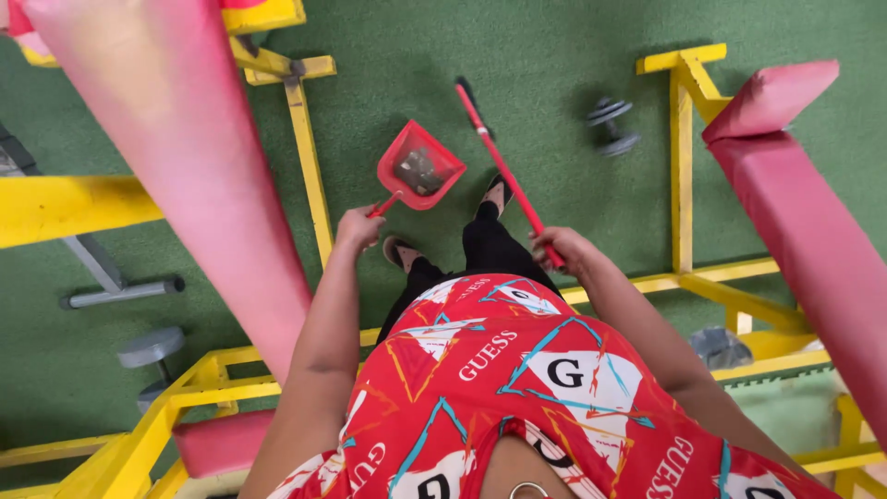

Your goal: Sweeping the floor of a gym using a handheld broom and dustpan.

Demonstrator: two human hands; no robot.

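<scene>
- Nearest, left hand [358,226] is clamped on the red dustpan [419,168] handle, pan at one o'clock from it, holding grey debris.
- Right hand [565,249] grips the red broom [504,171], angled toward eleven o'clock.
- Farther, a dumbbell [612,127] lies on green floor [536,55].

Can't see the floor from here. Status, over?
Left hand grips red dustpan, debris inside. Right hand grips red broom handle. Dumbbell beyond.
</scene>
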